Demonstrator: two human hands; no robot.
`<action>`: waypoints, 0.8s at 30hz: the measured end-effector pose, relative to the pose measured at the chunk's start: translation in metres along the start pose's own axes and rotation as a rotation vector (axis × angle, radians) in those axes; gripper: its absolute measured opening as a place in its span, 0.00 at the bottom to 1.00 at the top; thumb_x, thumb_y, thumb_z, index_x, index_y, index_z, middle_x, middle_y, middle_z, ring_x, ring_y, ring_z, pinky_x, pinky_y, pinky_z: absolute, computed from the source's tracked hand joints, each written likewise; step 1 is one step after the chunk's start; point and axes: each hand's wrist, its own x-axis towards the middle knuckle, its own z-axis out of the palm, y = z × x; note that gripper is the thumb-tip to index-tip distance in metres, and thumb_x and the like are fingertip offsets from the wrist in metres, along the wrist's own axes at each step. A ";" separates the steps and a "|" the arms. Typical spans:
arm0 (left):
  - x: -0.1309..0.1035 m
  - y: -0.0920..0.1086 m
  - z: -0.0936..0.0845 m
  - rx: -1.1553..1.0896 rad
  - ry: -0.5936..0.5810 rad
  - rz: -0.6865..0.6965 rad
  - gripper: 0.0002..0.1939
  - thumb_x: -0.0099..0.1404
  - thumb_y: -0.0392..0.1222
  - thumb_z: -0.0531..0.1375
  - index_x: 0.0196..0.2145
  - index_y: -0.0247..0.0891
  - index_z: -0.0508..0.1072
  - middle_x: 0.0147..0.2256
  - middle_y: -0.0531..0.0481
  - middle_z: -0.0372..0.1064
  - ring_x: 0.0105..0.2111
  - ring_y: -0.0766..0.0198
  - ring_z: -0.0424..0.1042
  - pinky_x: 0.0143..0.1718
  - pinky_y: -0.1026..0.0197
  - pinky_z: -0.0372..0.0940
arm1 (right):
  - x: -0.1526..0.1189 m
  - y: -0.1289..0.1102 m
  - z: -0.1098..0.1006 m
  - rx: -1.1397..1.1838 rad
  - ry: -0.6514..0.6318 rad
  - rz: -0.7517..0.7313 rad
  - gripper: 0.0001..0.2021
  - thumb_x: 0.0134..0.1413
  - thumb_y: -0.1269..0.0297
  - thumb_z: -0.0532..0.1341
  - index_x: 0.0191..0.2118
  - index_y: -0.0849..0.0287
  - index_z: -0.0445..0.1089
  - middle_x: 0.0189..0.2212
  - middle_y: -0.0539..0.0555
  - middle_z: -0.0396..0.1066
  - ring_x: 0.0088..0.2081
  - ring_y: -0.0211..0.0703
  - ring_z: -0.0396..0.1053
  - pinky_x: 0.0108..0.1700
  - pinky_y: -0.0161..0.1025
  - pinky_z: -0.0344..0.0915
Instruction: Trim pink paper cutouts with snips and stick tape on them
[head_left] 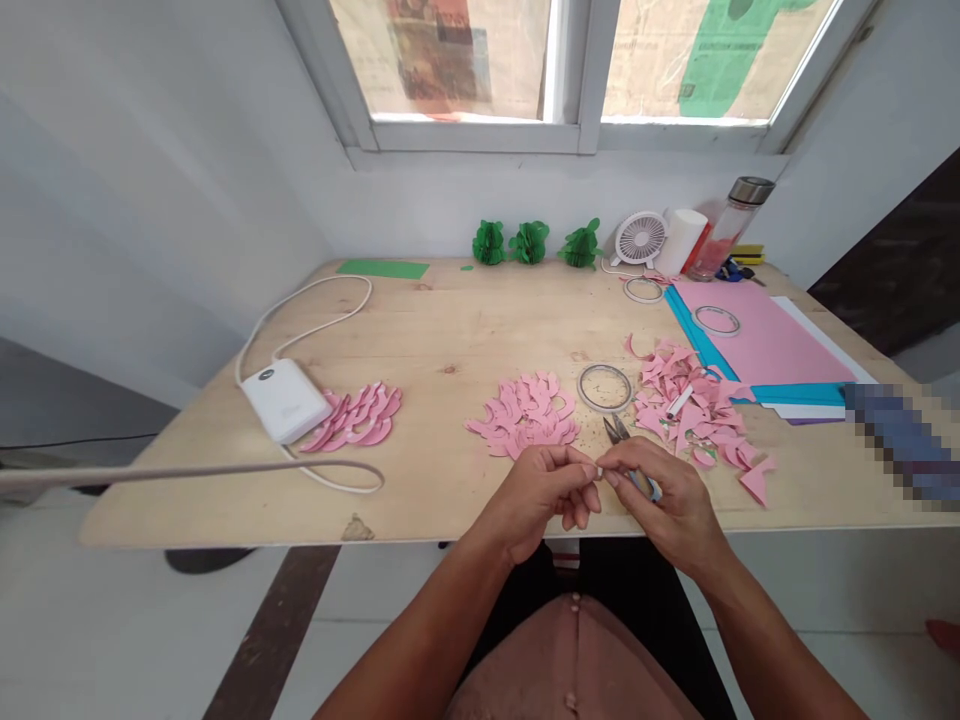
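My left hand (pixel 546 487) and my right hand (pixel 661 495) meet just above the table's front edge, fingertips together. Between their thumbs and index fingers is a tiny whitish piece (pixel 599 473), too small to name for certain. Partly hidden under my right hand lies a pair of scissors (pixel 616 430), blades pointing away from me. A roll of narrow tape (pixel 604 388) rests flat just beyond them. Left of it spreads a pile of pink scalloped paper pieces (pixel 523 412). Pink paper scraps (pixel 694 405) are heaped to the right.
A white power bank (pixel 283 400) with a cable sits left, touching more pink cut pieces (pixel 358 417). Green paper ornaments (pixel 529 243), a small fan (pixel 640 238) and a bottle (pixel 731 228) line the wall. Coloured sheets (pixel 780 345) lie right, under another tape roll (pixel 717 321).
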 end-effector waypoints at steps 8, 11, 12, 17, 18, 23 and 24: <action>0.001 -0.003 -0.004 -0.133 -0.102 -0.087 0.07 0.52 0.40 0.63 0.24 0.34 0.68 0.17 0.52 0.70 0.12 0.73 0.62 0.12 0.71 0.51 | -0.001 0.002 -0.006 -0.042 -0.063 -0.100 0.07 0.58 0.70 0.54 0.37 0.57 0.69 0.30 0.53 0.71 0.33 0.42 0.68 0.35 0.38 0.64; 0.000 -0.005 -0.005 -0.166 -0.152 -0.083 0.06 0.53 0.38 0.62 0.23 0.33 0.68 0.17 0.52 0.70 0.12 0.73 0.63 0.11 0.71 0.51 | -0.001 0.002 -0.008 -0.037 -0.093 -0.138 0.08 0.58 0.72 0.54 0.39 0.56 0.69 0.31 0.53 0.72 0.34 0.42 0.68 0.35 0.38 0.64; -0.001 -0.006 -0.006 -0.171 -0.162 -0.082 0.06 0.53 0.38 0.61 0.23 0.33 0.69 0.17 0.52 0.70 0.12 0.73 0.64 0.11 0.72 0.51 | -0.001 0.002 -0.008 -0.037 -0.097 -0.148 0.08 0.58 0.72 0.54 0.39 0.56 0.69 0.31 0.53 0.72 0.34 0.42 0.68 0.35 0.38 0.64; -0.001 -0.009 -0.007 -0.187 -0.168 -0.086 0.06 0.53 0.38 0.61 0.24 0.33 0.69 0.18 0.52 0.71 0.12 0.72 0.64 0.11 0.72 0.53 | -0.001 0.004 -0.007 -0.053 -0.108 -0.168 0.07 0.58 0.73 0.54 0.37 0.56 0.68 0.31 0.53 0.72 0.34 0.41 0.68 0.35 0.38 0.64; -0.001 -0.010 -0.007 -0.183 -0.163 -0.084 0.06 0.53 0.39 0.61 0.24 0.33 0.68 0.18 0.52 0.71 0.12 0.72 0.64 0.11 0.72 0.53 | -0.001 0.005 -0.006 -0.061 -0.111 -0.161 0.07 0.58 0.73 0.54 0.37 0.56 0.68 0.30 0.53 0.72 0.34 0.41 0.68 0.35 0.38 0.64; -0.002 -0.012 -0.009 -0.096 -0.104 -0.056 0.09 0.55 0.42 0.60 0.28 0.32 0.70 0.18 0.51 0.70 0.12 0.72 0.64 0.12 0.72 0.52 | -0.004 0.008 0.000 -0.086 -0.100 -0.087 0.06 0.57 0.73 0.54 0.35 0.57 0.66 0.27 0.51 0.68 0.31 0.40 0.66 0.34 0.37 0.61; -0.003 -0.012 -0.010 -0.070 -0.098 -0.051 0.09 0.55 0.43 0.59 0.29 0.32 0.71 0.18 0.51 0.70 0.12 0.72 0.64 0.12 0.71 0.52 | -0.005 0.008 0.002 -0.082 -0.099 -0.066 0.06 0.57 0.74 0.54 0.35 0.57 0.66 0.27 0.51 0.67 0.31 0.40 0.65 0.34 0.37 0.61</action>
